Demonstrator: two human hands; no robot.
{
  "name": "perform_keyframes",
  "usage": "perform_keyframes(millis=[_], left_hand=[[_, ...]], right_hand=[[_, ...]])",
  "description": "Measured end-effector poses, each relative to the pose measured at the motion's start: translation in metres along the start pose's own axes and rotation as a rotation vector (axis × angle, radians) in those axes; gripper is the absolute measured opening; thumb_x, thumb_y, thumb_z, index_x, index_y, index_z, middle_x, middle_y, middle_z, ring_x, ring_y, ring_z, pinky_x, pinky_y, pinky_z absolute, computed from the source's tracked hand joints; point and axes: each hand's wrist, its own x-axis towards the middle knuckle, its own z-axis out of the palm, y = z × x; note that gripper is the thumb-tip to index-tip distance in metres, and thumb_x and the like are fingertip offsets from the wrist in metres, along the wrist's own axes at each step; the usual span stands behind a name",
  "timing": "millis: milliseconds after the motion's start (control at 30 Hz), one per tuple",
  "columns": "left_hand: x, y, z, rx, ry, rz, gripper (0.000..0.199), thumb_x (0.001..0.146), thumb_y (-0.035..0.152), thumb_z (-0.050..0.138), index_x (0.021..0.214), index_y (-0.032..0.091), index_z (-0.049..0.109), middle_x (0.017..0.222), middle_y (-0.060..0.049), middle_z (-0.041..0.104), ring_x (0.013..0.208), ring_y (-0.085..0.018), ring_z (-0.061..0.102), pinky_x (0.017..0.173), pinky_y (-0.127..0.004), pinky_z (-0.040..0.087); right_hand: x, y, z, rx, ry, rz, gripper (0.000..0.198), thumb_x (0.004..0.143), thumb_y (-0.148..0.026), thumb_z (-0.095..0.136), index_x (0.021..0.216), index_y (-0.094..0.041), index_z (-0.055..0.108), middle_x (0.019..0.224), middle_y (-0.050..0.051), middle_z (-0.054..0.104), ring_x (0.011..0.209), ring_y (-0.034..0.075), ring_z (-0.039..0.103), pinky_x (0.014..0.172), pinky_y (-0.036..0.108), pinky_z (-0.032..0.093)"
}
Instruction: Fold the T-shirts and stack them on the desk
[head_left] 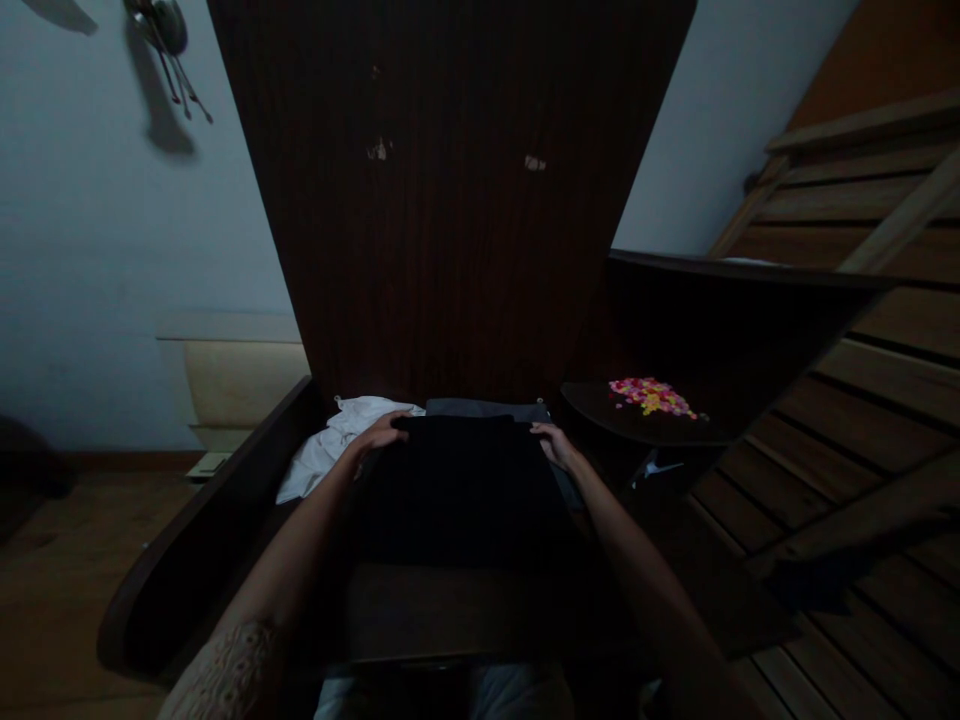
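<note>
A dark folded garment (465,490) lies before me on the dark wooden surface (442,610). My left hand (382,435) is closed on its far left corner, thumb on top. At the far right corner, my right hand (553,443) grips the same cloth between thumb and fingers. Behind it shows the edge of a grey folded cloth (480,408). A crumpled white cloth (322,455) sits just left of my left hand. The dim light hides the dark garment's exact kind.
A tall dark wooden panel (450,220) rises at the back. A low side board (202,540) bounds the left. At the right, a rounded shelf (592,405) bears a heap of small pink and yellow pieces (652,395). Wooden slats (892,380) stand farther right.
</note>
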Motion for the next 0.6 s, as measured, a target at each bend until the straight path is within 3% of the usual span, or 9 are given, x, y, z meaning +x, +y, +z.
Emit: perform_keyframes(millis=[133,300,467,600], left_hand=[[0.010,0.003,-0.009,0.011,-0.068,0.005,0.029,0.055,0.024,0.061,0.082,0.015,0.064,0.072,0.000,0.062,0.076,-0.021,0.059,0.071,-0.031,0.047],[0.014,0.008,-0.020,0.122,-0.174,0.011,0.018,0.053,0.024,0.063,0.070,0.019,0.064,0.067,0.003,0.061,0.073,-0.018,0.058,0.068,-0.026,0.044],[0.019,0.016,-0.017,0.181,-0.213,-0.045,0.025,0.054,0.027,0.072,0.077,0.021,0.069,0.074,0.002,0.068,0.079,-0.020,0.061,0.073,-0.025,0.043],[0.019,0.023,-0.011,0.018,-0.215,-0.115,0.046,0.073,0.058,0.062,0.081,0.013,0.070,0.083,-0.005,0.071,0.083,-0.022,0.062,0.077,-0.027,0.044]], right_hand=[[-0.003,-0.003,0.001,0.039,0.010,-0.018,0.023,0.056,-0.039,0.071,0.063,-0.023,0.057,0.070,0.000,0.063,0.070,0.017,0.057,0.068,0.029,0.043],[-0.005,-0.004,0.005,0.044,-0.011,-0.021,0.028,0.058,-0.043,0.075,0.065,-0.022,0.058,0.070,-0.001,0.061,0.072,0.017,0.058,0.067,0.026,0.042],[-0.002,0.000,0.004,-0.093,-0.014,-0.047,0.030,0.066,-0.050,0.072,0.079,-0.025,0.063,0.084,-0.001,0.067,0.086,0.018,0.062,0.073,0.025,0.045],[0.001,0.006,0.003,-0.148,0.067,-0.009,0.029,0.071,-0.049,0.070,0.090,-0.027,0.066,0.098,0.002,0.071,0.101,0.021,0.063,0.081,0.029,0.047]])
